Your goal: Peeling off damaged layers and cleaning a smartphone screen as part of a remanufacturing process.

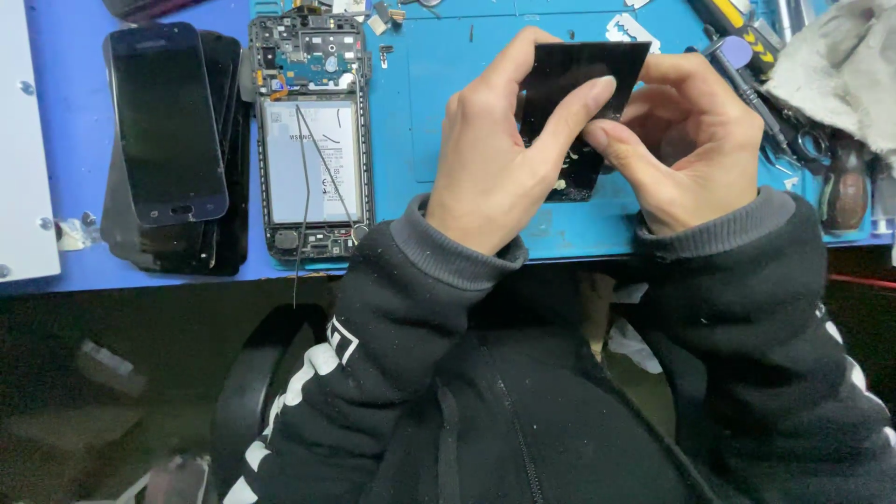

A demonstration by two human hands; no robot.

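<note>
Hands share a dark phone panel above the blue mat

Both hands hold one thing between them: a thin black panel (579,84), tilted, its upper corner clear of the fingers and its lower end showing pale specks. The left hand (495,159) closes on the panel's left edge, thumb laid across its face. The right hand (691,140) grips it from the other side, thumb tip pressed near the left thumb. The panel sits raised over a blue work mat (429,121) that lies on the desk (75,112).

Left of the left hand, an opened phone (313,140) lies on the mat with its circuit board and battery bare, and a thin wire trails across it. Further left, a stack of dark phone screens (173,140) rests on the desk. Beyond the right hand lie a screwdriver (747,70), a crumpled grey cloth (840,65) and small metal tools that are too cluttered to tell apart. A razor blade (632,30) lies just above the panel.
</note>
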